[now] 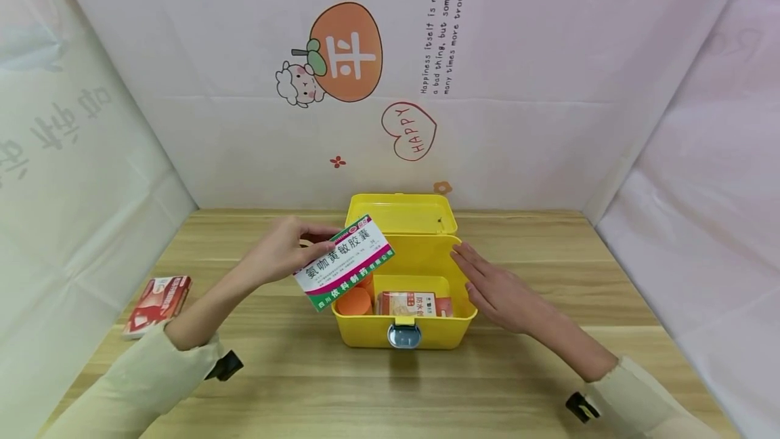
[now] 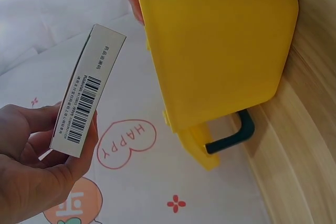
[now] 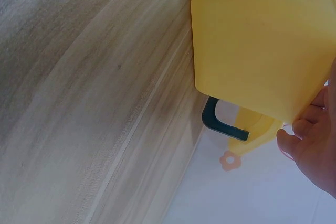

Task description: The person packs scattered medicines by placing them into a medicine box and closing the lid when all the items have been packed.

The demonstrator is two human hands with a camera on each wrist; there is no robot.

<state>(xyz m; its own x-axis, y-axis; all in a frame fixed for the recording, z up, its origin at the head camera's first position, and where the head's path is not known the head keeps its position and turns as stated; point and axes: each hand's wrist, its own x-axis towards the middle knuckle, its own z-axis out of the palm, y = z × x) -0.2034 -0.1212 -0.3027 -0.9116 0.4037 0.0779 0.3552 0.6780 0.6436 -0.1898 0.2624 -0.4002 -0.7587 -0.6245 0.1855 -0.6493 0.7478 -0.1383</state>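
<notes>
A yellow box (image 1: 399,335) stands on the table with its lid (image 1: 401,214) up at the back. Inside lie a small red and white pack (image 1: 407,303) and an orange round item (image 1: 354,301). My left hand (image 1: 286,249) pinches a white, green and magenta medicine box (image 1: 344,261), tilted over the yellow box's left side; the left wrist view shows its barcoded edge (image 2: 86,95). My right hand (image 1: 502,293), fingers fairly straight, touches the yellow box's right rim, also seen in the right wrist view.
A red and white pack (image 1: 158,305) lies on the wooden table (image 1: 292,385) at the left, beside my left forearm. Printed white cloth (image 1: 518,127) hangs behind and at both sides. The yellow box has a dark green handle (image 2: 233,137) at the back.
</notes>
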